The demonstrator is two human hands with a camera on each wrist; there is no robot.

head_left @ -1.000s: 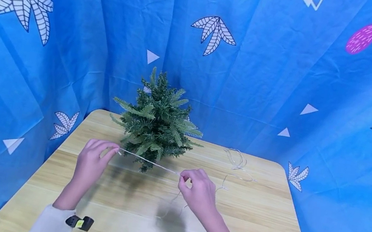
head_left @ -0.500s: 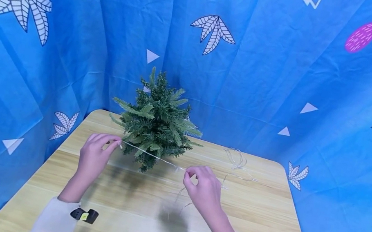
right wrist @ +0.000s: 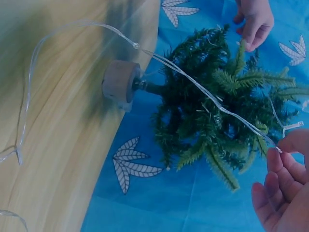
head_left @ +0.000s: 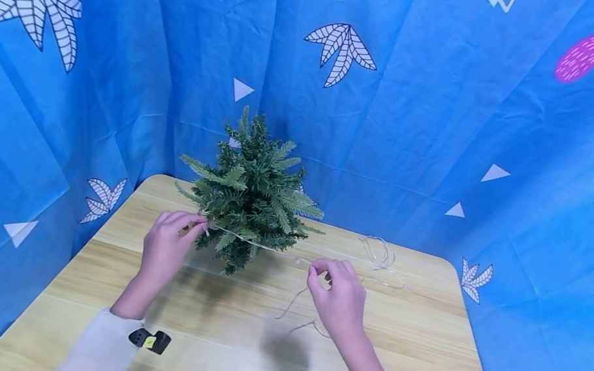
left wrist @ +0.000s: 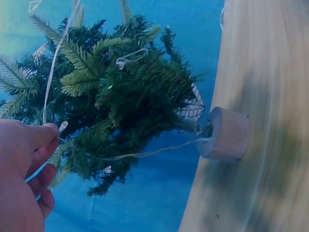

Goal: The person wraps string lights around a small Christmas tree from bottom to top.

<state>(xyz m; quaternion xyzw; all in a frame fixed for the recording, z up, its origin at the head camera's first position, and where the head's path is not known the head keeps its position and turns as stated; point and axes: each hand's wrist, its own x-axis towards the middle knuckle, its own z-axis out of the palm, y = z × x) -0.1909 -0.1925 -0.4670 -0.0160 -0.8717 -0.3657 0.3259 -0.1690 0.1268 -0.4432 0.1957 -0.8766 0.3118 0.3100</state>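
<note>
A small artificial Christmas tree (head_left: 250, 194) stands upright on a round wooden base (left wrist: 227, 135). In front of its lower branches, a thin clear-wired fairy light string (head_left: 257, 245) stretches between both hands. My left hand (head_left: 165, 248) pinches the string between thumb and fingertips at the tree's left side; a small clear bulb (left wrist: 63, 126) pokes out beside the thumb in the left wrist view. My right hand (head_left: 340, 296) pinches it to the right of the tree. From there the doubled wire (right wrist: 82, 23) hangs down in the right wrist view. Some wire runs near the base.
More loose clear wire (head_left: 378, 253) lies coiled on the wooden table (head_left: 422, 353) at the back right. A blue patterned curtain (head_left: 402, 131) closes in the table behind and on both sides.
Both hands have moved forward and to the right with the light string. The string now crosses higher over the tree's lower branches in the head view.
</note>
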